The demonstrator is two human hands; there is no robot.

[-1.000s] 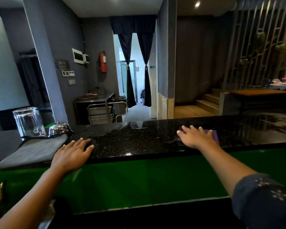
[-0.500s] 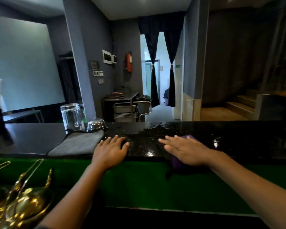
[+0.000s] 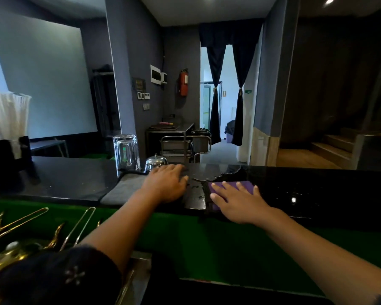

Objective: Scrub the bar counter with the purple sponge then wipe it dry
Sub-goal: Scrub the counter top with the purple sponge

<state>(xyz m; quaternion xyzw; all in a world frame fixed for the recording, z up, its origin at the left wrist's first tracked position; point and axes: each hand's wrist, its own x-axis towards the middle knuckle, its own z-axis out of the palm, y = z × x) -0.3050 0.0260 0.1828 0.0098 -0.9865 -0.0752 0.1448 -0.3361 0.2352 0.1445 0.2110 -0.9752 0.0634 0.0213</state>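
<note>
The black stone bar counter (image 3: 306,190) runs across the view, wet and glossy to the right of the middle. My right hand (image 3: 238,201) lies flat, fingers spread, pressing the purple sponge (image 3: 245,186) onto the counter near its front edge; most of the sponge is hidden under the palm. My left hand (image 3: 166,183) rests flat on the counter, partly over the right end of a folded grey cloth (image 3: 123,189). A wet patch with a ragged edge (image 3: 207,177) lies between the two hands.
An upturned glass (image 3: 126,153) and a chrome call bell (image 3: 156,161) stand behind the cloth. The counter's green front panel (image 3: 185,234) drops below its edge. Gold-coloured tongs and bar tools (image 3: 20,230) sit low at left. A dark object (image 3: 2,157) stands far left.
My right hand has slid the sponge leftward along the counter toward my left hand. The view has turned left. My left hand now overlaps the grey cloth's end.
</note>
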